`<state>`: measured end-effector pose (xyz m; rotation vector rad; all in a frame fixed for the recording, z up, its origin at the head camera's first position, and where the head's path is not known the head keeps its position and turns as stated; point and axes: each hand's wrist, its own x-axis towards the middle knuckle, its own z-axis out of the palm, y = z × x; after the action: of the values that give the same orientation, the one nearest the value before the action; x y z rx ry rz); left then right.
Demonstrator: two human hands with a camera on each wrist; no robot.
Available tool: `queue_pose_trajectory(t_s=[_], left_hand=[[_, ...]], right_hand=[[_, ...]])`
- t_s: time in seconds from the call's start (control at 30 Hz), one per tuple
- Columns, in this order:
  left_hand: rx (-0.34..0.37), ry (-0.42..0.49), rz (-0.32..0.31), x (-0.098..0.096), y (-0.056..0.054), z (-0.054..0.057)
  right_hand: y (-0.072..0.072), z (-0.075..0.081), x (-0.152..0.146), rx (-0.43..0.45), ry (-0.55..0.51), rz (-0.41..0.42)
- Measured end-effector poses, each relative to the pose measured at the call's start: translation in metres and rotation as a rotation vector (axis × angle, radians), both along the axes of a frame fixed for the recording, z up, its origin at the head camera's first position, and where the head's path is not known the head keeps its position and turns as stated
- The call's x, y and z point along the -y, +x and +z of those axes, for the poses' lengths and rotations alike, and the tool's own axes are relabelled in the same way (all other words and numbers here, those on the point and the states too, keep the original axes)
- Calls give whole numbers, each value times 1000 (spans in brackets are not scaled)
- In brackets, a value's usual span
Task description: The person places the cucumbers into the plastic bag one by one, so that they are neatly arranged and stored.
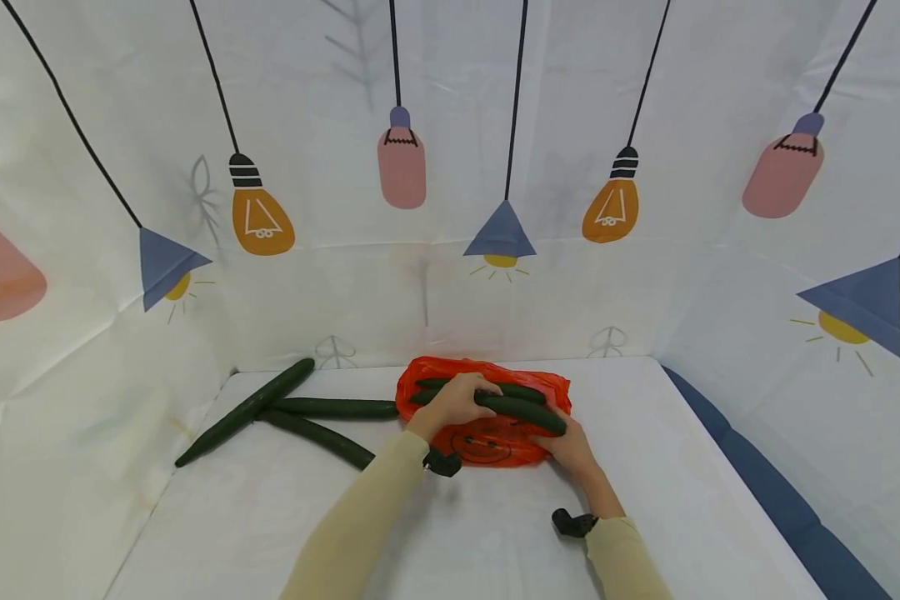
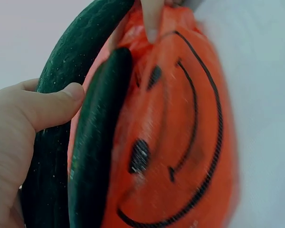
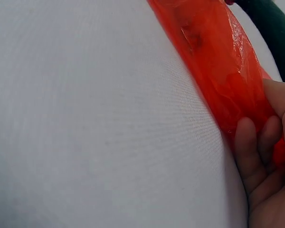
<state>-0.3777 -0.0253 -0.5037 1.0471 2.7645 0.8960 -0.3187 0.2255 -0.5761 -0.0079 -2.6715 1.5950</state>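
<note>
My left hand grips a dark green cucumber from above, over a red plastic bag with a printed smiley face. The left wrist view shows the thumb across this cucumber. A second cucumber lies right beside it, against the bag. At the bag's right end is my right hand, close to the gripped cucumber's tip. In the right wrist view its curled fingers and thumb hold the edge of the red plastic.
Three more cucumbers lie left of the bag on the white table: a diagonal one, a level one and a slanted one, partly behind my left sleeve. White sheeting with printed lamps surrounds the table at the back and sides.
</note>
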Motion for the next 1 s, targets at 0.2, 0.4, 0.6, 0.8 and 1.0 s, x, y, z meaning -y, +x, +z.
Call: queue_pose_trajectory(t_s=[0.2,0.4,0.6,0.8,1.0], left_hand=[[19,14,11,5,-3,-12],[31,29,22,6,-6,-21],[48,21,53,6,-4,-25],[-29,19,45,6,-4,-28],[-68,12,35,7,-7,-38]], right_hand=[[-1,1,0,54,16,-27],[-1,1,1,49,35,-18],[-1,1,1,48,41,-8],[0,1,1,55,30,-18],[1,1,0,81,36,-35]])
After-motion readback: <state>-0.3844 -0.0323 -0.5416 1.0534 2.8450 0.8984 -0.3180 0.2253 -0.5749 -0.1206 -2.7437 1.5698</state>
